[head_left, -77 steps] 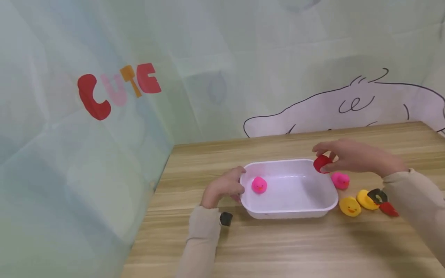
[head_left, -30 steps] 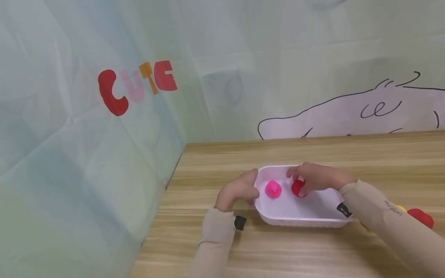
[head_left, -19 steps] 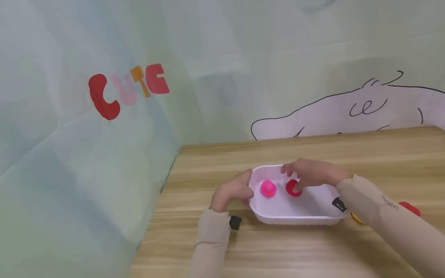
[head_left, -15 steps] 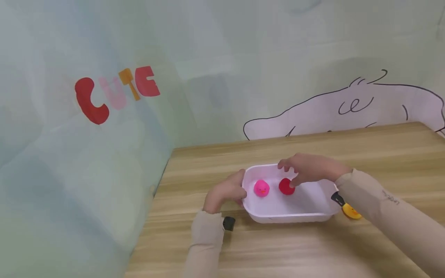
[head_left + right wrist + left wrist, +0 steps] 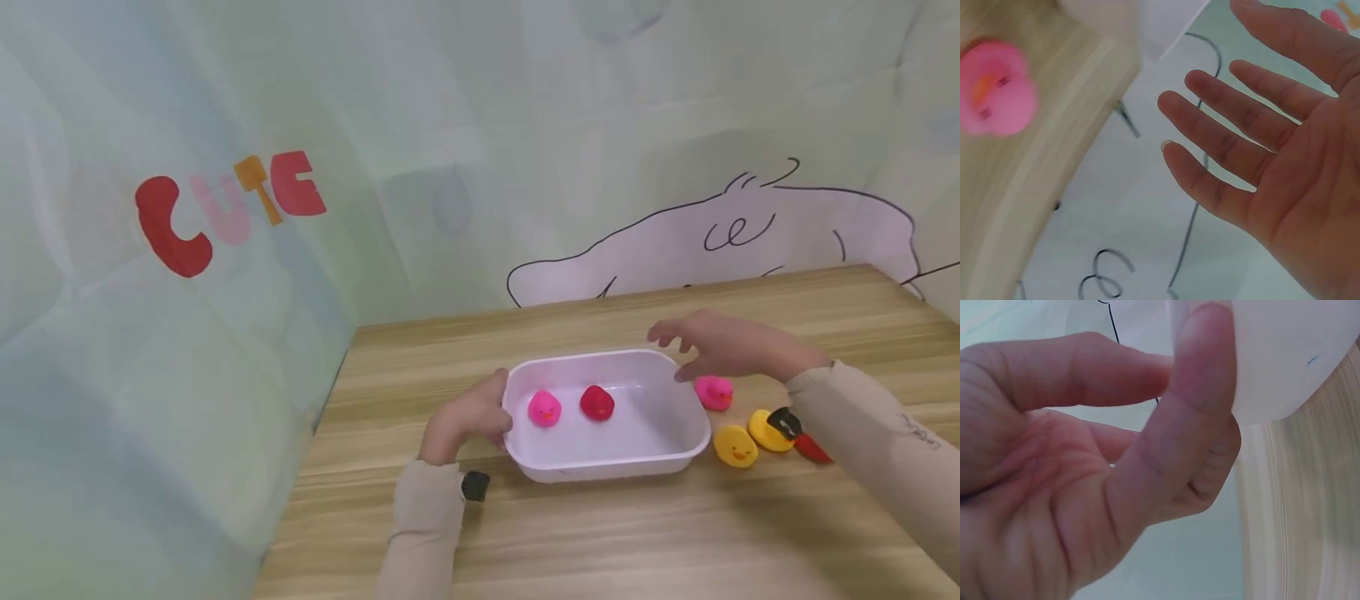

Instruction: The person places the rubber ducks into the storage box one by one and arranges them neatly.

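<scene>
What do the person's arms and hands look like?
The left hand and right hand are bare, with no gloves. A long beige fabric sleeve leads to each hand, with a small black object near each wrist. The right sleeve has a tiny dark marking, too blurry to read.

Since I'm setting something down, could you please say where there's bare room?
Bare: wood-grain tabletop in front of the white rectangular plastic tub, plus its floor right of the round red toy. Crowded: outside the tub's right end, by a pink toy duck and two yellow ones.
</scene>
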Available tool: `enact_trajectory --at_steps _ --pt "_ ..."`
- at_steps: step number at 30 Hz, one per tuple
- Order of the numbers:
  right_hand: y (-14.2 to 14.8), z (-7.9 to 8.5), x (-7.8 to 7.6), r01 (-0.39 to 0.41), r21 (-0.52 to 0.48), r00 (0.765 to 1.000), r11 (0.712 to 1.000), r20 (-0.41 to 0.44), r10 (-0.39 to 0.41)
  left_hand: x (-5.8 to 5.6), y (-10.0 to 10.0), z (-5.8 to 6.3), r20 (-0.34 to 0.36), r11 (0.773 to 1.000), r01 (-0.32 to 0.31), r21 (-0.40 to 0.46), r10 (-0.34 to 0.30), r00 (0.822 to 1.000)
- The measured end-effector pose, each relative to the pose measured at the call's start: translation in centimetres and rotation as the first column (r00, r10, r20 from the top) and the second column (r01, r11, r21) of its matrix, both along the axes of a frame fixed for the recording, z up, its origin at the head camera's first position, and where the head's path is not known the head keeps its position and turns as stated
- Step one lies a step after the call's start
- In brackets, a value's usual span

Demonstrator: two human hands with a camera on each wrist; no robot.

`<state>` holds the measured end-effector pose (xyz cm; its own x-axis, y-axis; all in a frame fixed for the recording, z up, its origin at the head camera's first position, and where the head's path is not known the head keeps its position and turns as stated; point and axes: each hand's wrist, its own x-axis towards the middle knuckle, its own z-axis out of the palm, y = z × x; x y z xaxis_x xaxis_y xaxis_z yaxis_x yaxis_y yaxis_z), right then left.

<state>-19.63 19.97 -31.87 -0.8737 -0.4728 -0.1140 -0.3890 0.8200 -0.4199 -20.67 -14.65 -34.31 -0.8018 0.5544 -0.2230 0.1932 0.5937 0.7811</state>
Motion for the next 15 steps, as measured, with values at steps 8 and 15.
enact_trajectory --at_steps 8,15 --pt "4.0 -3.0 1.3 0.058 -0.016 0.993 0.998 0.1 -0.056 0.1 -0.1 0.1 0.014 1.0 -0.01 0.01 0.01 1.0" --pt "5.1 -4.8 1.8 0.068 -0.035 0.994 0.997 0.088 -0.065 0.0 0.0 0.0 0.014 1.0 -0.011 0.003 0.011 1.0"
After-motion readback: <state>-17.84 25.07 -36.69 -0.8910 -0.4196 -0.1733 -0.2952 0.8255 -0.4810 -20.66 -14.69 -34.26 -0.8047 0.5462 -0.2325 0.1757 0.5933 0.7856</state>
